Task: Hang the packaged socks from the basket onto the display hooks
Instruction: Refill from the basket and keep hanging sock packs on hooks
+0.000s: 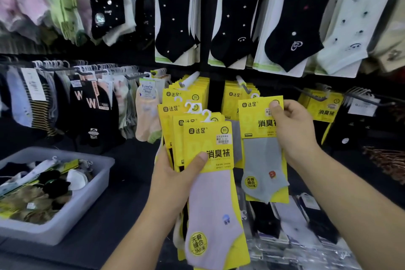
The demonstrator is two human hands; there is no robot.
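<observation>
Our left hand (173,182): fingers clamped on the sock-pack stack (208,144).
Our right hand (293,129): fingers pinch one grey sock pack (263,160).

The back wall (122,56) of the stand is black, and goods cover most of it. High on it hang black ankle socks (173,17) on white cards with a green edge. To the left of them are pale pink and green pairs (26,0), which look blurred. Lower on the left is a dense row of dark and striped socks (92,114). Under the wall runs a dark grey-blue desk (127,199). At the right edge lie dry brown twigs (383,162). The light is even, and dimmer on the desk.
</observation>
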